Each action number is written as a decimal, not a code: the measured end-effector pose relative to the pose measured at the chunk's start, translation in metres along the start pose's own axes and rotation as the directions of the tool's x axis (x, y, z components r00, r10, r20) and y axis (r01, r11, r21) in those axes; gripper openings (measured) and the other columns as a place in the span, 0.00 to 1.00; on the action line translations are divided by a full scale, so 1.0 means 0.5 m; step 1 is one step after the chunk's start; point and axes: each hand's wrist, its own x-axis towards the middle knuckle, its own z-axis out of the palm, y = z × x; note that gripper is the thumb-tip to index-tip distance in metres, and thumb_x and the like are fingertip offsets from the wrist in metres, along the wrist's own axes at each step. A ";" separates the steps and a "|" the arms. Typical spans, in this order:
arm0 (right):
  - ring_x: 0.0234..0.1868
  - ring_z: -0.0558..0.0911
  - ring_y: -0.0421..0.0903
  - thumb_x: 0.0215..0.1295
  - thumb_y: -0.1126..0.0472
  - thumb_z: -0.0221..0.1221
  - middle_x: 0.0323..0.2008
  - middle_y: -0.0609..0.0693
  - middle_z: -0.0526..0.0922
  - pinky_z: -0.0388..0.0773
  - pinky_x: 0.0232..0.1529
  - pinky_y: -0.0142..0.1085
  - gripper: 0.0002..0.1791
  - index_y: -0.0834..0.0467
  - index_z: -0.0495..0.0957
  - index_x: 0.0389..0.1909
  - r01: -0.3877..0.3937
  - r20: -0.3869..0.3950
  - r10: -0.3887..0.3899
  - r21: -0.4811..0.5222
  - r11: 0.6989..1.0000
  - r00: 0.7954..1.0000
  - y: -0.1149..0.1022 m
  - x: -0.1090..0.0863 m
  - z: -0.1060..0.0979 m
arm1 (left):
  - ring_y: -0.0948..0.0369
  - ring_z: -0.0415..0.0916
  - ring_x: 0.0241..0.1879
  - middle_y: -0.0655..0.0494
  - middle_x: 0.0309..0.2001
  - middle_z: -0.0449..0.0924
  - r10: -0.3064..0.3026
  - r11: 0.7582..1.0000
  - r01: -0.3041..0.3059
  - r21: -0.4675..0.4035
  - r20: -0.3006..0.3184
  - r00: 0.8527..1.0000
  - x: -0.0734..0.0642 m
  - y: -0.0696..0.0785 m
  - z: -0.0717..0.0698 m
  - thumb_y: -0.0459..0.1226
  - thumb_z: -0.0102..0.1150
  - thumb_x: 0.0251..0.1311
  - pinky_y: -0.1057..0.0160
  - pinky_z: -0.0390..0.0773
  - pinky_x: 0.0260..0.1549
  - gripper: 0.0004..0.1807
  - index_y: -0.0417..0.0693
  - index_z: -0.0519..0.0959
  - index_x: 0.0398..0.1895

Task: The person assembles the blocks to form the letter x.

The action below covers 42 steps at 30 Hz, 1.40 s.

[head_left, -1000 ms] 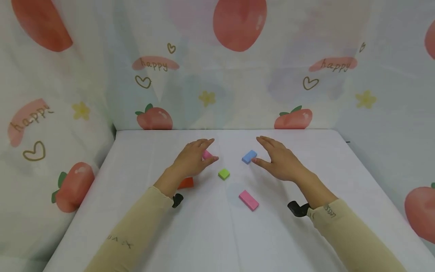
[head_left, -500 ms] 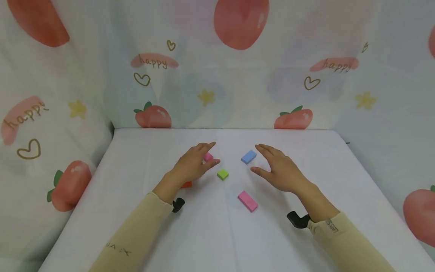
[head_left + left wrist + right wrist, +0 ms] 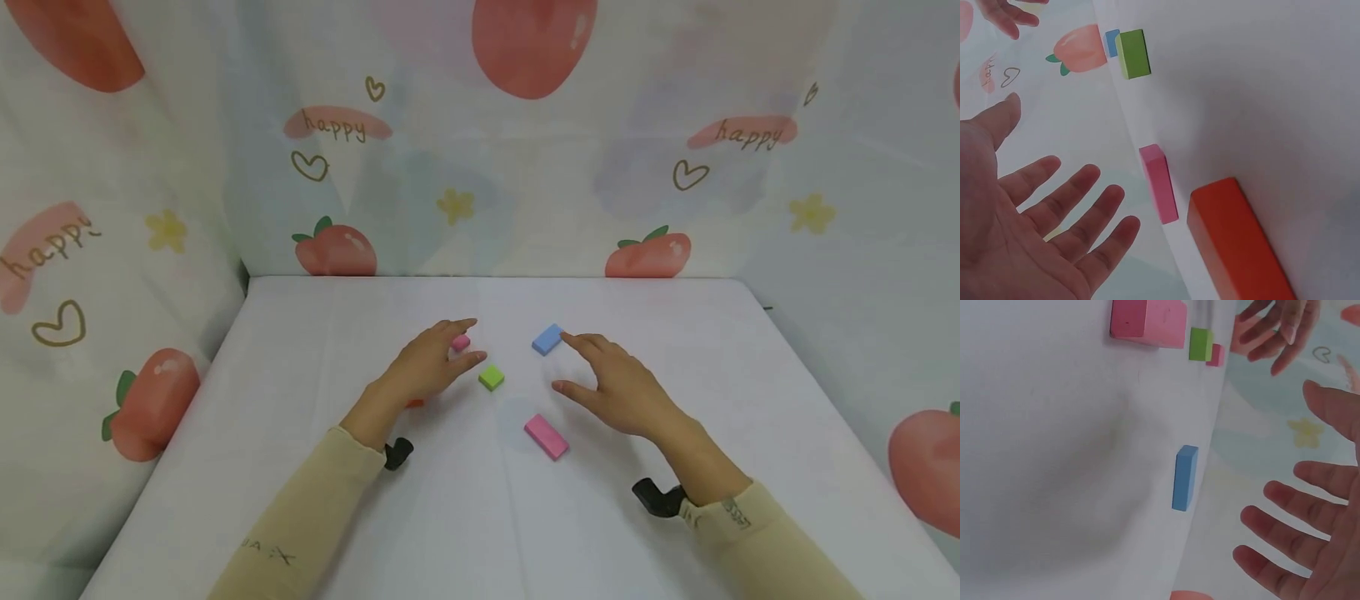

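Above the white table my left hand (image 3: 426, 363) hovers with its fingers spread and holds nothing. It partly covers a far pink block (image 3: 461, 342) and most of an orange-red block (image 3: 415, 403), which shows larger in the left wrist view (image 3: 1238, 240). Between the hands lies a small green block (image 3: 491, 378). My right hand (image 3: 628, 387) also hovers with fingers extended, and its palm has nothing in it. Just beyond its fingertips is a blue block (image 3: 547, 340), apart from the hand in the right wrist view (image 3: 1185, 479). Nearer to me lies a longer pink block (image 3: 547, 437).
The white-covered table (image 3: 465, 517) ends at a patterned cloth backdrop (image 3: 525, 183) with fruit and "happy" prints. Cloth also hangs along the left and right sides. A black wrist mount (image 3: 658, 498) sticks out under the right sleeve, and another black mount (image 3: 399, 453) under the left.
My right hand has drawn back toward me a little, away from the blue block. The left hand has shifted slightly and covers more of the orange-red block. The blocks stay put.
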 end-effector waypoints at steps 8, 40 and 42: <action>0.64 0.79 0.59 0.70 0.43 0.64 0.68 0.57 0.75 0.79 0.58 0.59 0.40 0.54 0.65 0.77 -0.027 0.017 0.027 0.022 0.999 0.999 0.002 -0.019 0.018 | 0.53 0.72 0.71 0.55 0.73 0.73 -0.017 0.995 0.019 -0.098 0.019 1.000 0.001 -0.003 0.027 0.56 0.61 0.70 0.46 0.72 0.69 0.35 0.61 0.67 0.78; 0.34 0.73 0.40 0.57 0.48 0.75 0.38 0.44 0.78 0.72 0.38 0.36 0.33 0.55 0.79 0.62 -0.076 0.166 0.056 0.120 0.990 0.985 -0.016 -0.062 0.096 | 0.59 0.76 0.47 0.55 0.52 0.82 -0.088 0.981 0.096 -0.166 0.055 0.995 0.013 0.005 0.099 0.43 0.66 0.68 0.57 0.79 0.52 0.24 0.55 0.79 0.67; 0.33 0.72 0.40 0.56 0.48 0.75 0.38 0.44 0.78 0.71 0.37 0.35 0.33 0.55 0.79 0.62 -0.083 0.170 0.061 0.125 0.989 0.983 -0.017 -0.061 0.098 | 0.59 0.76 0.46 0.56 0.51 0.82 -0.081 0.980 0.088 -0.176 0.043 0.996 0.013 0.004 0.102 0.43 0.67 0.68 0.58 0.79 0.49 0.24 0.55 0.79 0.66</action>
